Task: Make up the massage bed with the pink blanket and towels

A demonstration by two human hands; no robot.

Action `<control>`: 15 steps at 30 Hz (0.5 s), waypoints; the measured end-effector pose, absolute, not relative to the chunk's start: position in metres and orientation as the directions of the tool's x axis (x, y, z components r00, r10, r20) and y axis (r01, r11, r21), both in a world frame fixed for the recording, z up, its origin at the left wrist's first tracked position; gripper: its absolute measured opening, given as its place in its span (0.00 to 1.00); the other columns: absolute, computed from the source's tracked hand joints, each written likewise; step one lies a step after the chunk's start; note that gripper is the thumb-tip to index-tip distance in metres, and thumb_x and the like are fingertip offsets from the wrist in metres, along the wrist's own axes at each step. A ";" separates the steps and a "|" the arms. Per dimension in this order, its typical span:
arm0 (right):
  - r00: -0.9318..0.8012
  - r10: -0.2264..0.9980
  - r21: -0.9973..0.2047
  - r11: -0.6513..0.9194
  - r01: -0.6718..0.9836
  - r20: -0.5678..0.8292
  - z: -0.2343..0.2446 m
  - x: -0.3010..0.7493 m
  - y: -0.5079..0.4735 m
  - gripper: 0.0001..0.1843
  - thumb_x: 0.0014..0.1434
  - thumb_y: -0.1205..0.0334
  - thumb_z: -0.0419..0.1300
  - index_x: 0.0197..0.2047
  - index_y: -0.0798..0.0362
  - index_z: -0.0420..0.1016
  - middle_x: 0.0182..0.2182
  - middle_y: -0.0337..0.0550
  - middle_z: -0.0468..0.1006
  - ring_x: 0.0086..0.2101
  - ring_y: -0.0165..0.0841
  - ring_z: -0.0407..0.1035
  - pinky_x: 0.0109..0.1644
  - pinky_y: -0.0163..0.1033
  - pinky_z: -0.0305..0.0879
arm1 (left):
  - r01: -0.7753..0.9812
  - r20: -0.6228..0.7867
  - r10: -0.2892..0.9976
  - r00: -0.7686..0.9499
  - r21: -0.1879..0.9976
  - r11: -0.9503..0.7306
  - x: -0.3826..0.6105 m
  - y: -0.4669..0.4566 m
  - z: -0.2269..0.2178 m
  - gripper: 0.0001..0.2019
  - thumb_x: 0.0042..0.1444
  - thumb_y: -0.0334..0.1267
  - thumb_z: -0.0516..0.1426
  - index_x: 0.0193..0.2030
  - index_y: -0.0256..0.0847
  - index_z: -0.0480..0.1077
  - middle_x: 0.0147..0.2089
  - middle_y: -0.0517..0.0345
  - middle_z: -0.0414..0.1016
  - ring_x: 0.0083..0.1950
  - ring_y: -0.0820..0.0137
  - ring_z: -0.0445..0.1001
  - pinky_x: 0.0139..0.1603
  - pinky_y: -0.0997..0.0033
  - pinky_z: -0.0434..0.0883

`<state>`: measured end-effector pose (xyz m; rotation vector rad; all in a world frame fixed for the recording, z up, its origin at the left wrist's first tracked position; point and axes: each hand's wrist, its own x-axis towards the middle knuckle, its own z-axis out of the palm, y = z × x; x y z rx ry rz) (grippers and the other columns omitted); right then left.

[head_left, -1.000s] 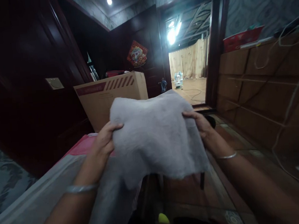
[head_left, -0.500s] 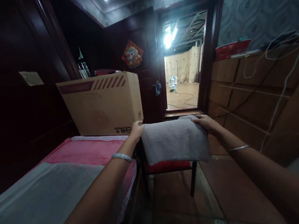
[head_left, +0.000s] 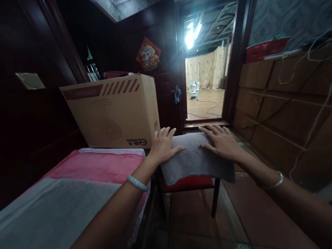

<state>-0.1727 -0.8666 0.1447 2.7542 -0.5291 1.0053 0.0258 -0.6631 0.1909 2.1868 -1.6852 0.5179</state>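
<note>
A grey, soft-looking cloth point(head_left: 190, 157) is draped over the back of a chair, its front edge hanging above the red seat point(head_left: 188, 183). My left hand point(head_left: 162, 146) lies on the cloth's left side with the fingers spread. On the right side, my right hand point(head_left: 220, 141) rests palm down, its fingers apart too. Both thumbs point inward across the fabric. The chair's backrest is hidden under the cloth, while its dark legs point(head_left: 216, 197) show below.
To the left stands a surface with a pink and grey cover point(head_left: 97, 166), bearing a large cardboard box point(head_left: 110, 117). A wooden drawer cabinet point(head_left: 266, 89) with loose white cables lines the right wall. Ahead, a doorway opens onto a room with a fan point(head_left: 194, 88).
Both hands have let go of the cloth's top corners and moved inward, now lying flat on it with fingers spread. The view has shifted slightly.
</note>
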 end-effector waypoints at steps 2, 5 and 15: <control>0.766 -0.225 0.063 -0.943 -0.327 0.602 0.141 -0.170 -0.868 0.39 0.66 0.34 0.51 0.69 0.49 0.66 0.57 0.57 0.76 0.53 0.53 0.68 0.55 0.54 0.60 | -0.974 0.387 -0.899 0.203 -0.019 -0.228 0.023 -0.665 0.186 0.41 0.56 0.61 0.61 0.71 0.43 0.60 0.65 0.40 0.68 0.65 0.48 0.66 0.66 0.48 0.62; 0.768 -0.214 0.072 -0.945 -0.319 0.603 0.137 -0.170 -0.877 0.39 0.65 0.31 0.50 0.65 0.52 0.70 0.48 0.56 0.79 0.46 0.50 0.70 0.49 0.48 0.59 | -0.965 0.343 -0.914 0.217 -0.066 -0.253 0.026 -0.667 0.178 0.36 0.56 0.65 0.59 0.64 0.42 0.66 0.52 0.43 0.74 0.53 0.52 0.73 0.56 0.55 0.68; 0.764 -0.212 0.076 -0.943 -0.323 0.610 0.138 -0.171 -0.874 0.39 0.66 0.33 0.48 0.66 0.53 0.70 0.50 0.57 0.78 0.48 0.51 0.70 0.50 0.49 0.60 | -0.968 0.364 -0.900 0.238 0.011 -0.252 0.026 -0.656 0.173 0.38 0.58 0.54 0.62 0.71 0.41 0.58 0.68 0.38 0.65 0.69 0.49 0.64 0.68 0.49 0.62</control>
